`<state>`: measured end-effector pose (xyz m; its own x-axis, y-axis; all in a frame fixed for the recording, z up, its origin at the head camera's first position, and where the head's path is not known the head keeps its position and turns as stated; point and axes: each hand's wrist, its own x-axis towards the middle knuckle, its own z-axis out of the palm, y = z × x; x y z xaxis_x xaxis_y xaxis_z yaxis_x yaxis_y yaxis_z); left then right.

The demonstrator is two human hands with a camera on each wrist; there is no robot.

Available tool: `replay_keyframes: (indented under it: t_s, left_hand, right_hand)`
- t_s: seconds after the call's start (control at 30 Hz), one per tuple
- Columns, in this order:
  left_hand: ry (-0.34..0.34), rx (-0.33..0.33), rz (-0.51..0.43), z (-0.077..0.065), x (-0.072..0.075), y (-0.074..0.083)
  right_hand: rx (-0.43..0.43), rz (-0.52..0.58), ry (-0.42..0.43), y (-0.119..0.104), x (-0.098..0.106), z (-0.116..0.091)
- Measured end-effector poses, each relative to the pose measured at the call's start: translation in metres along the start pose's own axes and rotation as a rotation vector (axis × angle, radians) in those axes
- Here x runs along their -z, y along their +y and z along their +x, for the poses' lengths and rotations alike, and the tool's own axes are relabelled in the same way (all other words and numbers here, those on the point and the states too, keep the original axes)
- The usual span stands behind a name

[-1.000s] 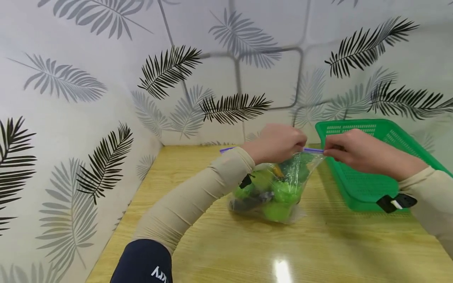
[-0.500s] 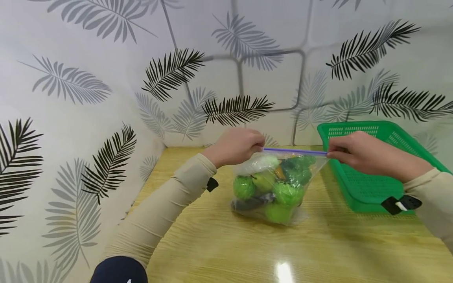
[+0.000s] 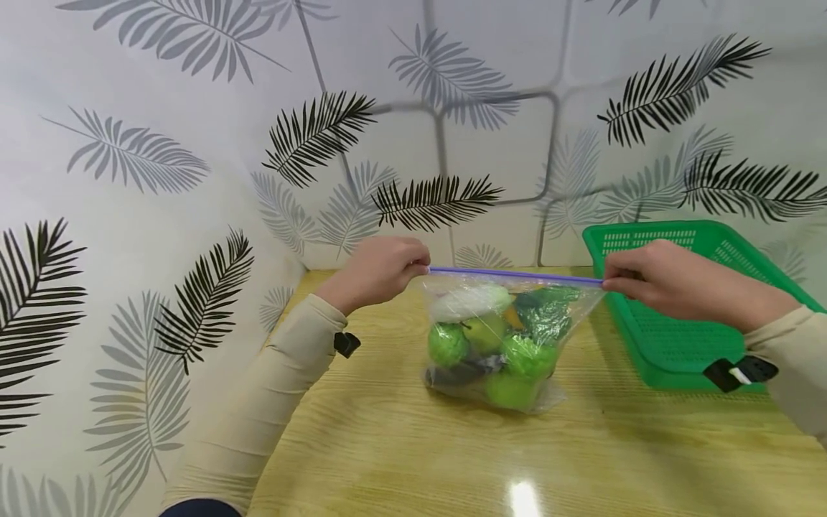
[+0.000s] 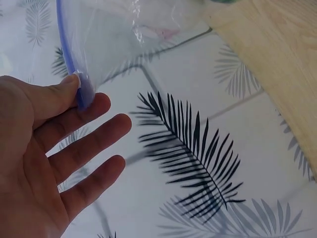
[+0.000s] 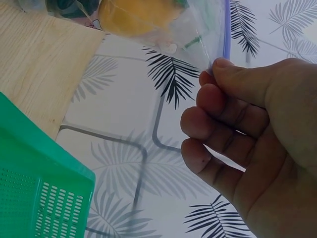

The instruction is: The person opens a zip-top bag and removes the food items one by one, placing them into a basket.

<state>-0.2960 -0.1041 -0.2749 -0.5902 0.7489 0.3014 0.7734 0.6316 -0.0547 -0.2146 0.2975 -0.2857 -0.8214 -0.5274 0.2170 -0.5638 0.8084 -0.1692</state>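
A clear zip bag (image 3: 478,345) full of green produce stands on the table, its purple zip strip (image 3: 517,274) stretched straight across the top. Inside show a green pear (image 3: 484,332), a pale white-green piece (image 3: 472,301) and several other green things; something yellow (image 5: 136,17) appears in the right wrist view. My left hand (image 3: 388,269) pinches the strip's left end, where a small white slider (image 4: 78,79) sits between thumb and forefinger. My right hand (image 3: 672,280) pinches the opposite top corner of the bag between thumb and forefinger, other fingers loosely curled.
A green plastic basket (image 3: 652,373) with slotted walls stands right of the bag, partly behind my right forearm. The wooden table (image 3: 413,459) meets a wall (image 3: 491,158) with a leaf pattern at the back and left.
My left hand has moved left along the zip strip from near the right hand to the far left end, uncovering the bag's contents. The right hand stays at its corner.
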Motion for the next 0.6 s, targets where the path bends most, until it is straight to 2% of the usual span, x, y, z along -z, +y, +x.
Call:
replay_keyframes:
  t_s: [0.1, 0.23, 0.33, 0.47, 0.6]
  left_hand:
    - [0.020, 0.030, -0.005, -0.008, 0.000, -0.004]
    - [0.068, 0.009, -0.003, -0.013, -0.004, -0.005]
    - [0.092, 0.005, -0.033, -0.012, -0.008, -0.003]
    - [0.085, 0.043, -0.085, -0.009, -0.014, 0.000]
    - [0.083, 0.060, -0.096, -0.007, -0.017, 0.004]
  right_hand:
    - [0.004, 0.002, -0.008, 0.000, -0.001, 0.001]
    - [-0.011, 0.005, -0.029, -0.002, 0.000, 0.002]
    - [-0.031, 0.001, -0.042, -0.002, 0.001, 0.004]
    - [-0.041, -0.013, -0.045, -0.005, 0.000, 0.008]
    - [-0.018, -0.025, -0.026, -0.013, 0.000, 0.013]
